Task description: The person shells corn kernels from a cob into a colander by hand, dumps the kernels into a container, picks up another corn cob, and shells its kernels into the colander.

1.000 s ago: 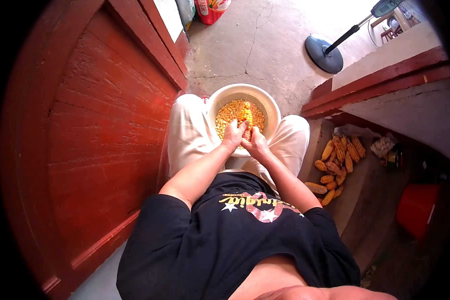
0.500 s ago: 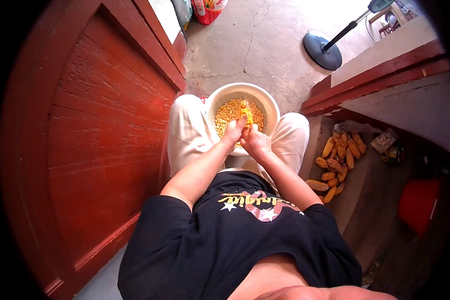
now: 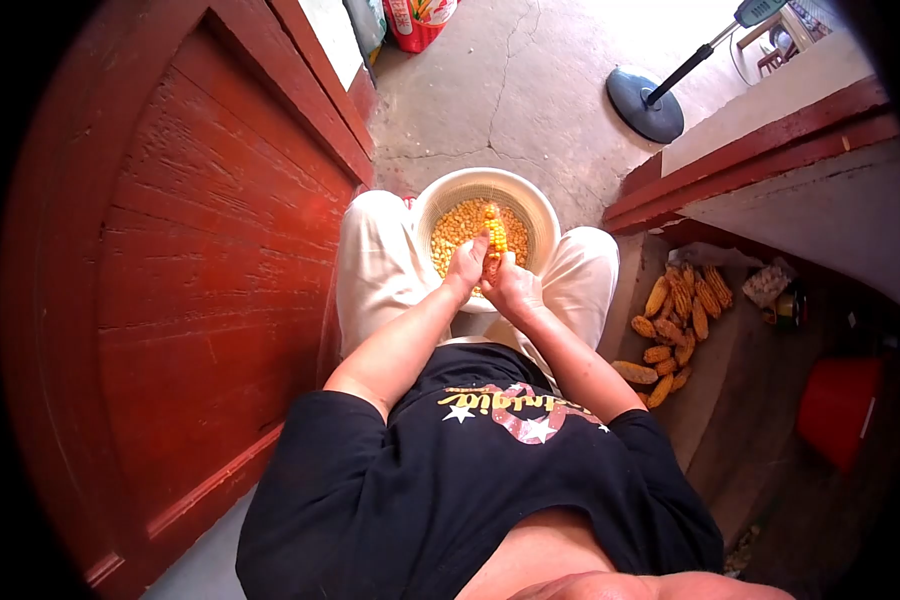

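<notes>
The left hand (image 3: 464, 267) has shifted slightly on a part-stripped yellow corncob (image 3: 495, 236), gripped also by the right hand (image 3: 514, 288) over a round white plastic basket (image 3: 487, 174); cracked grey concrete floor (image 3: 450, 90) lies beyond, a red wooden door (image 3: 210, 270) alongside.

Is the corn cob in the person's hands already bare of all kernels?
No, yellow kernels are visible on the corn cob beyond the left hand and the right hand.

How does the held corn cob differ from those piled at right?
The held corn cob is in the left hand and right hand over the white basket; the piled cobs lie beyond the right knee. The held corn cob points roughly forward; the piled cobs point various ways. Both look yellow to orange.
</notes>
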Demonstrator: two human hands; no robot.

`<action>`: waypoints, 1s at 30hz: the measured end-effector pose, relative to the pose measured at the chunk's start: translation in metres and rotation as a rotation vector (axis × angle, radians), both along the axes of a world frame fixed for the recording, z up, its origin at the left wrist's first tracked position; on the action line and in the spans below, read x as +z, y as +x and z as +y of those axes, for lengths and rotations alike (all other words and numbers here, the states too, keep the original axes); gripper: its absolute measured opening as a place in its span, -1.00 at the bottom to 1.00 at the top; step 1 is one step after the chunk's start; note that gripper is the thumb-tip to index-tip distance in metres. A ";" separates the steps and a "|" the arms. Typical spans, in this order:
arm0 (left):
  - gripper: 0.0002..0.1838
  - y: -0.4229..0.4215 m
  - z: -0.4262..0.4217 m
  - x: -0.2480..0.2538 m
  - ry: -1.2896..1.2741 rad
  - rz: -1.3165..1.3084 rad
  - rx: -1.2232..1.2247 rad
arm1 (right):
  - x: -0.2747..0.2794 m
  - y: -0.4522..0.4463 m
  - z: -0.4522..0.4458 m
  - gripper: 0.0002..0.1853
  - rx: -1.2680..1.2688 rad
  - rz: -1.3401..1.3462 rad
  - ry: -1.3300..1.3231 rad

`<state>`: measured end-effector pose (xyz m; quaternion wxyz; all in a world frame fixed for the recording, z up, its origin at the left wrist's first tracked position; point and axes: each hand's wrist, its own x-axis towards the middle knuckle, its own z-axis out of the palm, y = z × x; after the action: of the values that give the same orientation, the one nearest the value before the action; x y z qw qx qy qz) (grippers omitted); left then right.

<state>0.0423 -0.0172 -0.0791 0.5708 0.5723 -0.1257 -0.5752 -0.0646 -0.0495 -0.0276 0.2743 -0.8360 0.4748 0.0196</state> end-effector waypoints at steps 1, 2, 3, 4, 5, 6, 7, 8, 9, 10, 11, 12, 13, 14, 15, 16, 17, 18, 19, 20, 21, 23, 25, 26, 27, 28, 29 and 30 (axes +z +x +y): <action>-0.45 0.000 -0.003 -0.006 -0.001 -0.001 -0.001 | 0.002 0.001 0.002 -0.51 -0.001 -0.001 -0.001; -0.44 0.001 -0.009 -0.012 0.108 -0.151 0.009 | 0.004 0.002 0.005 -0.52 0.015 0.022 0.001; -0.42 0.001 -0.012 -0.018 0.216 -0.301 0.023 | 0.005 0.003 0.006 -0.52 0.035 0.045 0.002; -0.45 0.002 -0.010 0.013 0.241 -0.492 -0.057 | 0.013 0.005 0.006 -0.54 0.012 0.037 0.039; -0.45 0.003 -0.010 0.001 0.242 -0.491 -0.056 | 0.008 0.005 0.005 -0.54 0.014 0.037 0.039; -0.45 0.006 -0.012 -0.019 0.184 -0.433 -0.045 | 0.000 0.004 0.003 -0.53 -0.029 0.009 0.067; -0.45 0.007 -0.012 -0.024 0.126 -0.374 -0.037 | -0.002 0.004 0.002 -0.52 -0.076 -0.019 0.094; -0.54 0.006 -0.009 -0.028 0.054 -0.343 -0.007 | -0.001 0.001 0.000 -0.50 -0.064 -0.034 0.117; -0.54 0.004 -0.008 -0.033 0.054 -0.343 -0.011 | -0.003 -0.001 -0.003 -0.50 -0.068 -0.033 0.117; -0.58 0.004 -0.007 -0.030 0.053 -0.472 -0.055 | -0.005 -0.001 -0.005 -0.50 -0.071 -0.036 0.133; -0.63 0.003 -0.006 -0.027 0.054 -0.602 -0.100 | -0.007 -0.001 -0.007 -0.49 -0.073 -0.039 0.149; -0.68 0.002 -0.008 -0.040 -0.023 -0.449 -0.051 | -0.008 -0.002 -0.007 -0.49 -0.077 -0.015 0.114; -0.68 0.000 -0.008 -0.035 -0.024 -0.448 -0.048 | -0.005 -0.003 -0.007 -0.49 -0.074 -0.014 0.112; -0.67 -0.001 -0.007 -0.026 -0.044 -0.133 0.029 | -0.001 -0.004 -0.007 -0.50 -0.056 -0.015 0.095; -0.66 -0.002 -0.005 -0.018 -0.063 0.180 0.102 | 0.001 -0.004 -0.007 -0.51 -0.040 -0.018 0.079; -0.58 -0.003 -0.004 -0.011 -0.122 0.216 0.076 | 0.002 -0.002 -0.006 -0.51 -0.040 -0.021 0.080; -0.58 -0.005 -0.003 -0.004 -0.121 0.214 0.075 | 0.003 -0.001 -0.005 -0.52 -0.030 -0.005 0.080; -0.49 -0.007 -0.002 0.004 0.010 -0.214 0.002 | 0.004 0.000 -0.004 -0.54 -0.020 0.012 0.080; -0.39 -0.007 -0.002 0.011 0.142 -0.640 -0.072 | 0.006 0.002 -0.003 -0.54 -0.019 0.012 0.081; -0.44 -0.005 -0.005 -0.006 0.159 -0.622 -0.103 | 0.008 0.003 -0.001 -0.55 -0.024 0.014 0.072; -0.44 -0.003 -0.004 -0.011 0.159 -0.622 -0.101 | 0.009 0.003 0.000 -0.56 -0.029 0.016 0.063; -0.47 0.001 -0.003 -0.011 0.056 -0.699 -0.196 | 0.006 0.000 -0.001 -0.57 -0.032 0.020 0.083; -0.54 0.003 -0.001 -0.013 0.030 -0.750 -0.216 | 0.000 -0.003 -0.001 -0.56 -0.017 -0.003 0.060; -0.57 0.004 0.000 -0.015 -0.019 -0.697 -0.221 | 0.000 -0.004 -0.001 -0.56 -0.018 -0.002 0.060; -0.59 0.005 0.001 -0.017 -0.066 -0.644 -0.227 | 0.000 -0.006 -0.001 -0.54 -0.012 -0.014 0.039; -0.59 0.006 0.002 -0.019 -0.087 -0.619 -0.226 | 0.001 -0.007 -0.001 -0.52 -0.006 -0.026 0.017; -0.59 0.004 0.001 -0.020 -0.089 -0.618 -0.226 | 0.002 -0.008 -0.002 -0.52 -0.006 -0.025 0.016; -0.56 0.002 0.001 -0.022 -0.126 -0.274 -0.129 | 0.003 -0.008 -0.003 -0.52 0.017 -0.020 -0.007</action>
<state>0.0441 -0.0166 -0.1009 0.5450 0.5993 -0.2744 -0.5182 -0.0726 -0.0525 -0.0251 0.2761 -0.8411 0.4649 0.0119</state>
